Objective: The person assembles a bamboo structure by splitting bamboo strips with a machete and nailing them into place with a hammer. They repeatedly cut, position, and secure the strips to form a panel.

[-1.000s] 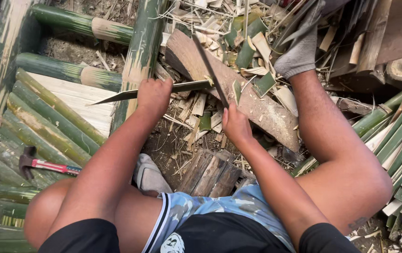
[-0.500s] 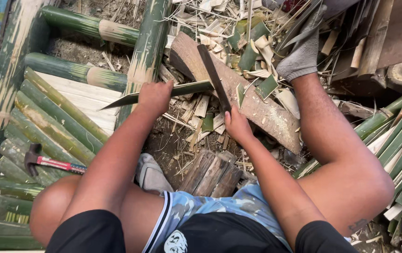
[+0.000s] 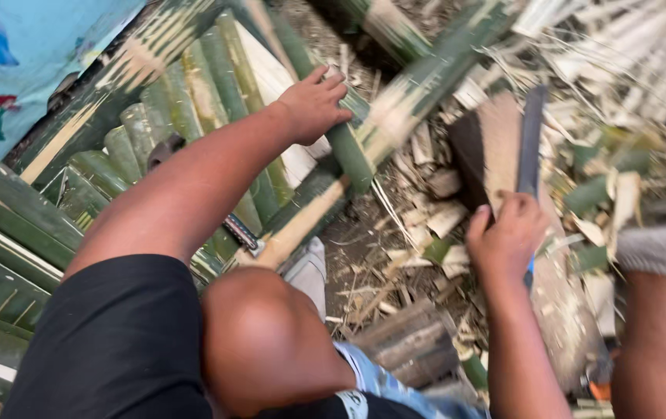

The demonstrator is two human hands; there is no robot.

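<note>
Head view — left hand (image 3: 313,101) open, fingers spread on a split bamboo piece (image 3: 271,77) in the stack; a green pole (image 3: 395,116) lies just right of that grip. Right hand (image 3: 506,237) closed on a knife (image 3: 531,140), blade up against the chopping block (image 3: 484,151). Best to seat the palm grip fully before lifting, blade kept apart.

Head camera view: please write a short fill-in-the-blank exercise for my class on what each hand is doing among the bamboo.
1. The left hand rests on a split ____ pole.
2. The right hand grips the handle of a long dark ____.
3. The blade stands on a wooden ____ amid pale chips.
4. The person's sleeve is ____ in colour.

Missing words: bamboo; blade; block; black
</note>
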